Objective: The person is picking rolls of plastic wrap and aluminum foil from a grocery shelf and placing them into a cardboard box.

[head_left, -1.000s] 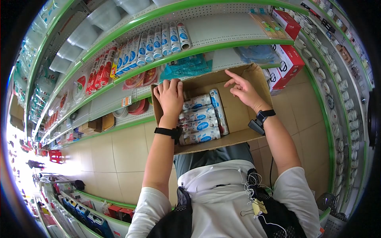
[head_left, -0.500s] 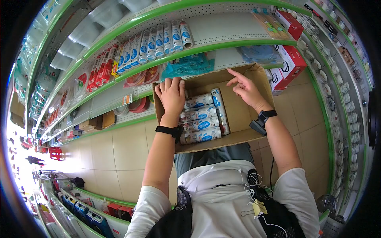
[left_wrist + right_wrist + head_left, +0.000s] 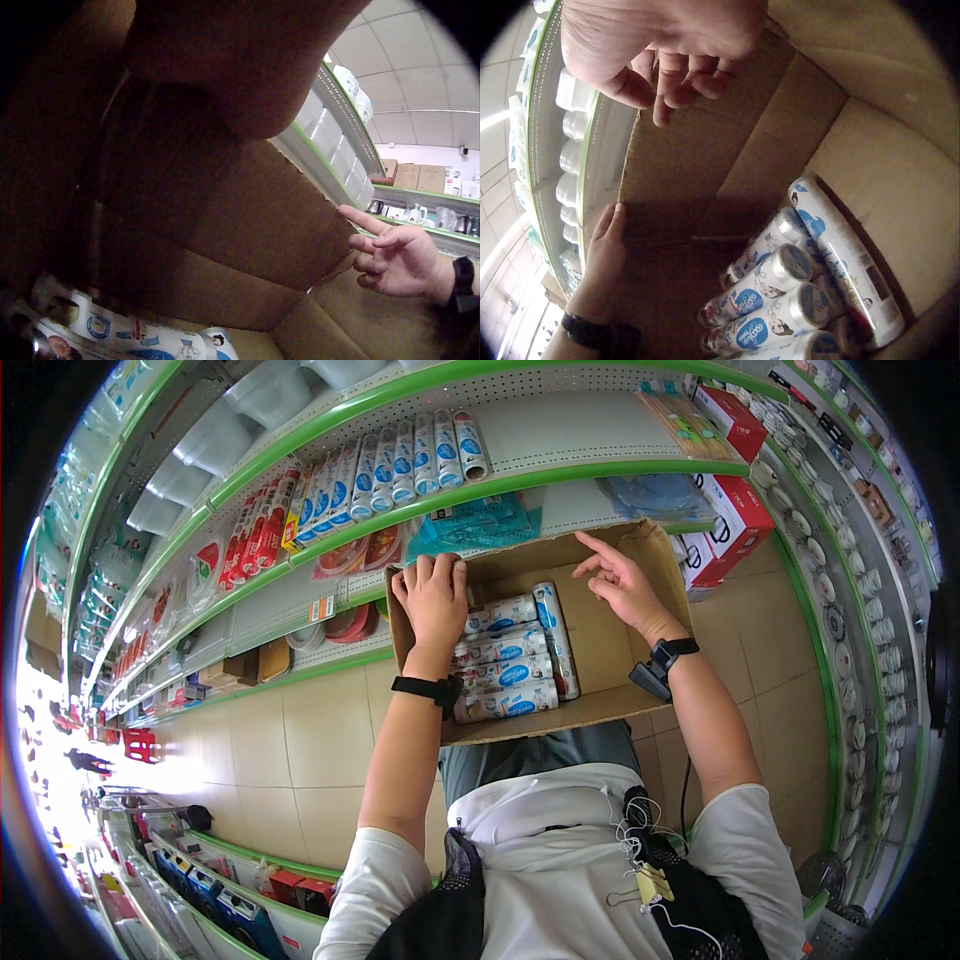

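Observation:
An uncovered cardboard box (image 3: 600,660) sits in front of the person's waist. Several white-and-blue wrapped rolls (image 3: 510,673) lie side by side in its left part, and one more roll (image 3: 554,640) lies crosswise against their ends. At the upper left corner, my left hand (image 3: 432,603) grips the box rim with fingers bent over it. My right hand (image 3: 619,589) hovers over the right half of the box, index finger stretched toward the far rim and the other fingers loosely bent. Nothing is held in it, as the right wrist view shows.
Beyond the box, a green-edged shelf (image 3: 560,478) carries upright white-and-blue rolls (image 3: 400,465), red rolls (image 3: 262,530) and teal packs (image 3: 475,525). Red-and-white cartons (image 3: 728,525) stand at its right end. A rack of stacked white crockery (image 3: 835,610) lines the right side.
The head view has shifted slightly, so the box and hands appear a little further right. Both hands keep the same pose, and the rolls have not moved within the box.

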Action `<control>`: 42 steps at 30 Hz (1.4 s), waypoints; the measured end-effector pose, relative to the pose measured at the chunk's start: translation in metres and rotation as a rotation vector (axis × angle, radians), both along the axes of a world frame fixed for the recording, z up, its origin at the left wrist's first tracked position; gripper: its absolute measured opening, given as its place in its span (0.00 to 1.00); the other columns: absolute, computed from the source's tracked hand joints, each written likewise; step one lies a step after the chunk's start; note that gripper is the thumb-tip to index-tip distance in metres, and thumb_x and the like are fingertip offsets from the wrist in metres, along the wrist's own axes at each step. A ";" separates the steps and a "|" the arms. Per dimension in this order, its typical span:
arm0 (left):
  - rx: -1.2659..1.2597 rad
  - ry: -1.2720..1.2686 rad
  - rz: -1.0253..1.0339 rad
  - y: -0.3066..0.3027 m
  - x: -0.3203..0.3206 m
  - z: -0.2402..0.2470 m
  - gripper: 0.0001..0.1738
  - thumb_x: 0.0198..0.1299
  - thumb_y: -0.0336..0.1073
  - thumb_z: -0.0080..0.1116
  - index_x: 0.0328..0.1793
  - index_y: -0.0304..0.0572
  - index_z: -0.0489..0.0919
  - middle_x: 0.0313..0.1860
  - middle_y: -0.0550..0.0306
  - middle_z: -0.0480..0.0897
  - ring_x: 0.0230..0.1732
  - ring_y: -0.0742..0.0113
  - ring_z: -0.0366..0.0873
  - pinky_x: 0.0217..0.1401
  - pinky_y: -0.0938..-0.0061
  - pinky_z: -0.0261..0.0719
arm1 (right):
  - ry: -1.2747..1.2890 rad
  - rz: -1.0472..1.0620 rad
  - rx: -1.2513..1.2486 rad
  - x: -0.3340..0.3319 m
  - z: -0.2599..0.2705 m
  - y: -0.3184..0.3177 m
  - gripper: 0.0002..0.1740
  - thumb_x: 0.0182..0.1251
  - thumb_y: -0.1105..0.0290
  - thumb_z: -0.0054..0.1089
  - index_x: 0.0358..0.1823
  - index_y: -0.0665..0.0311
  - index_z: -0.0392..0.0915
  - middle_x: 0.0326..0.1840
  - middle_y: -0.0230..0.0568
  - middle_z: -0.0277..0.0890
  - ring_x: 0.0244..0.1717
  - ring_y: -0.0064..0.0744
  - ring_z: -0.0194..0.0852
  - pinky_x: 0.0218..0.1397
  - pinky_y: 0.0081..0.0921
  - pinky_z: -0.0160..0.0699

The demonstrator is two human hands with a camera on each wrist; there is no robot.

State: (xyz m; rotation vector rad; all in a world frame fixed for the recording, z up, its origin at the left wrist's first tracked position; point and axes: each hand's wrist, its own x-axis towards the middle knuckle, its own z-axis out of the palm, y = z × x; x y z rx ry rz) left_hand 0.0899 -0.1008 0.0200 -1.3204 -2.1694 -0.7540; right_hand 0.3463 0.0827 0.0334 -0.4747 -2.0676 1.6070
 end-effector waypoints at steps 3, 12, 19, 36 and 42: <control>0.000 -0.006 -0.002 0.000 0.000 0.000 0.12 0.78 0.47 0.53 0.53 0.52 0.83 0.46 0.54 0.79 0.54 0.49 0.74 0.68 0.49 0.62 | -0.005 0.006 -0.019 -0.001 -0.001 0.000 0.41 0.71 0.82 0.51 0.87 0.54 0.58 0.50 0.34 0.82 0.34 0.12 0.66 0.42 0.15 0.72; -0.012 -0.007 0.018 0.004 -0.003 -0.003 0.12 0.77 0.47 0.54 0.53 0.53 0.84 0.46 0.55 0.79 0.55 0.49 0.75 0.69 0.49 0.62 | -0.086 0.070 -0.114 -0.004 0.002 -0.006 0.46 0.76 0.80 0.52 0.91 0.43 0.46 0.47 0.33 0.81 0.34 0.14 0.65 0.42 0.17 0.74; -0.023 -0.044 0.008 0.007 -0.004 -0.004 0.13 0.77 0.48 0.53 0.52 0.51 0.83 0.47 0.54 0.79 0.57 0.49 0.74 0.69 0.50 0.61 | -0.098 0.094 -0.113 -0.009 -0.001 0.000 0.48 0.76 0.80 0.53 0.91 0.44 0.42 0.44 0.33 0.80 0.33 0.14 0.65 0.41 0.17 0.73; -0.078 -0.125 0.072 0.032 -0.028 -0.022 0.12 0.77 0.48 0.53 0.51 0.54 0.83 0.47 0.55 0.80 0.57 0.49 0.75 0.72 0.47 0.61 | -0.139 0.086 -0.102 -0.036 0.003 0.032 0.44 0.76 0.76 0.56 0.89 0.58 0.48 0.42 0.34 0.84 0.34 0.17 0.70 0.41 0.18 0.74; -0.064 -0.156 0.064 0.033 -0.038 -0.031 0.11 0.76 0.47 0.55 0.49 0.55 0.83 0.46 0.56 0.80 0.56 0.50 0.76 0.68 0.49 0.63 | -0.157 -0.100 0.005 -0.085 0.076 0.032 0.24 0.76 0.74 0.54 0.72 0.65 0.71 0.40 0.37 0.86 0.28 0.17 0.69 0.34 0.17 0.71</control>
